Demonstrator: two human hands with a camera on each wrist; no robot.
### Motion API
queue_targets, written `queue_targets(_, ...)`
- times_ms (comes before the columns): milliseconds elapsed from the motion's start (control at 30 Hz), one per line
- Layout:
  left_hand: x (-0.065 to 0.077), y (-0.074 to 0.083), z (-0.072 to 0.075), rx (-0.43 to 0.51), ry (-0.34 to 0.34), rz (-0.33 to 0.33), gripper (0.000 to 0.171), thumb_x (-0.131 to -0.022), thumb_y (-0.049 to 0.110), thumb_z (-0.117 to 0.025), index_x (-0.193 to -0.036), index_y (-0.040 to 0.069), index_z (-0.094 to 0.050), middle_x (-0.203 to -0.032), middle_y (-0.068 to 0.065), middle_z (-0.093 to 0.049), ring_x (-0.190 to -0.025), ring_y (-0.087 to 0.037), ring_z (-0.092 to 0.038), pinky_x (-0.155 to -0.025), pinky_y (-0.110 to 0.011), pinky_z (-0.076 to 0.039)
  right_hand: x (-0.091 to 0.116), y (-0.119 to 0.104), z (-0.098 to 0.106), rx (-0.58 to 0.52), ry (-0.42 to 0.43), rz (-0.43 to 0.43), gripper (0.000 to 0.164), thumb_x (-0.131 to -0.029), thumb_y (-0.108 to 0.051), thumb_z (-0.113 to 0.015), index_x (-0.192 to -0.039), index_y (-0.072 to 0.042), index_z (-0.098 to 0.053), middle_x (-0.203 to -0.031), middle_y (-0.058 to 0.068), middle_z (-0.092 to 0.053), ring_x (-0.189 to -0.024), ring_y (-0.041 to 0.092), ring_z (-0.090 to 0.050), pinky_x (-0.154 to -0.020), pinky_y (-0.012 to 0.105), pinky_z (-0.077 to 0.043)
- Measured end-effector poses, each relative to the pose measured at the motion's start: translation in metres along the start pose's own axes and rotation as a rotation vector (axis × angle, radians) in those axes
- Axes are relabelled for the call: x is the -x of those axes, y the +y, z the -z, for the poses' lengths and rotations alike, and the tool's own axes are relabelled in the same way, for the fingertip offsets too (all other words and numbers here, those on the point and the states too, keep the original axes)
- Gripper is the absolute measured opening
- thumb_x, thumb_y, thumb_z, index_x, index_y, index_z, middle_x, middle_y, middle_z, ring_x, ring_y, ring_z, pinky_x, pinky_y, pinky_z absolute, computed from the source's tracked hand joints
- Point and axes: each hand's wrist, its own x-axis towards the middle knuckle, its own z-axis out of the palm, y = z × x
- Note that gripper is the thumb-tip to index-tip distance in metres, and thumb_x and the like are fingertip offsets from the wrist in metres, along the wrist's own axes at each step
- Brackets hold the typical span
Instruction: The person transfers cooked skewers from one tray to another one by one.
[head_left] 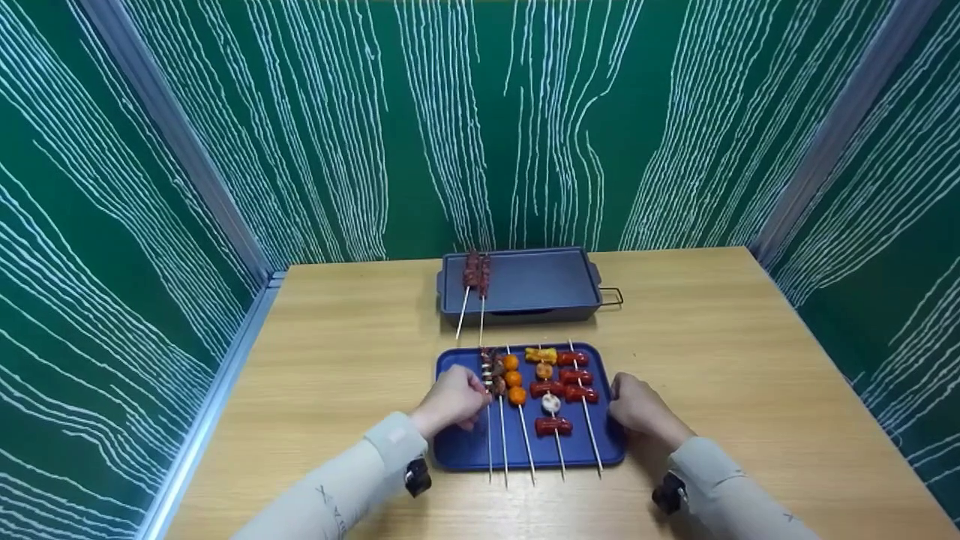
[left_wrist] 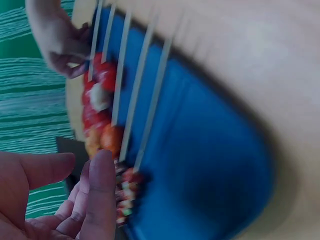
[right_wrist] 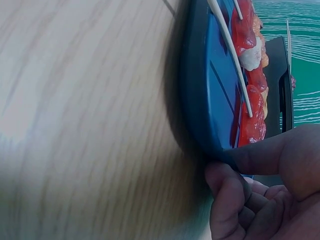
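A blue tray [head_left: 457,448] holds several skewers side by side. My left hand [head_left: 454,401] hovers over the tray's left part, beside the leftmost skewer with small mixed pieces [head_left: 487,371]. In the left wrist view, the thumb and index finger [left_wrist: 100,190] stand apart with nothing between them. Next to that skewer lie a dark meat skewer [head_left: 499,385] and a skewer of orange balls [head_left: 514,379]. Farther right are a mixed skewer [head_left: 553,426] and a red sausage skewer [head_left: 576,376]. My right hand [head_left: 641,405] pinches the tray's right rim [right_wrist: 220,152] between thumb and index finger.
Behind the tray stands a dark grill pan [head_left: 536,281] with a wire handle [head_left: 613,297] on its right. Two meat skewers [head_left: 471,271] lie on its left side, their sticks jutting toward the tray. Everything is on a wooden table [head_left: 337,360] with green patterned panels [head_left: 420,135] around it.
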Motion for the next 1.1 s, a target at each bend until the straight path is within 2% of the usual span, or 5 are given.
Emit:
queue_targets(300, -0.014, 0.031, 0.017, -0.065, 0.066, -0.04, 0.009, -0.096, 0.009, -0.072, -0.09, 0.007, -0.066, -0.08, 0.0, -0.062, -0.05, -0.008, -0.058, -0.048, -0.024, -0.061, 0.013, -0.02, 0.009, -0.026, -0.005, -0.004, 0.01, -0.081, 0.001, -0.057, -0.089, -0.003, -0.052, -0.075, 0.011, -0.057, -0.049, 0.018, -0.054, -0.038, 0.025, -0.045)
queue_targets(533, -0.029, 0.046, 0.028, -0.102, 0.124, -0.085, 0.008, -0.097, 0.01, -0.072, -0.097, 0.004, -0.067, -0.075, 0.002, -0.062, -0.047, -0.006, -0.056, -0.047, -0.019, -0.053, 0.033, -0.044, 0.015, -0.04, -0.002, -0.026, 0.012, -0.082, 0.005, -0.056, -0.09, -0.001, -0.05, -0.077, 0.011, -0.055, -0.05, 0.016, -0.052, -0.039, 0.022, -0.043)
queue_targets(700, -0.039, 0.058, 0.036, -0.154, 0.172, -0.105, 0.012, -0.098, 0.013, -0.073, -0.103, 0.003, -0.069, -0.083, -0.002, -0.066, -0.055, -0.01, -0.059, -0.055, -0.022, -0.054, 0.033, -0.045, 0.015, -0.039, -0.001, -0.03, 0.012, -0.082, 0.005, -0.054, -0.09, -0.002, -0.05, -0.075, 0.01, -0.054, -0.048, 0.014, -0.05, -0.038, 0.021, -0.041)
queue_targets(867, -0.049, 0.066, 0.044, -0.222, 0.225, -0.137, 0.011, -0.097, 0.015, -0.074, -0.097, 0.005, -0.068, -0.081, -0.001, -0.062, -0.072, -0.015, -0.059, -0.067, -0.026, -0.05, 0.028, -0.04, 0.014, -0.047, -0.013, -0.018, 0.01, -0.08, 0.004, -0.052, -0.087, -0.002, -0.049, -0.072, 0.01, -0.053, -0.044, 0.012, -0.048, -0.037, 0.02, -0.039)
queue_targets(1100, -0.068, 0.069, 0.051, -0.234, 0.242, -0.13, 0.014, -0.096, 0.015, -0.073, -0.09, 0.009, -0.062, -0.076, 0.002, -0.054, -0.071, -0.017, -0.053, -0.063, -0.028, -0.042, 0.031, -0.042, 0.014, -0.049, -0.012, -0.039, 0.011, -0.081, 0.005, -0.053, -0.088, -0.003, -0.05, -0.072, 0.009, -0.054, -0.044, 0.011, -0.047, -0.037, 0.019, -0.037)
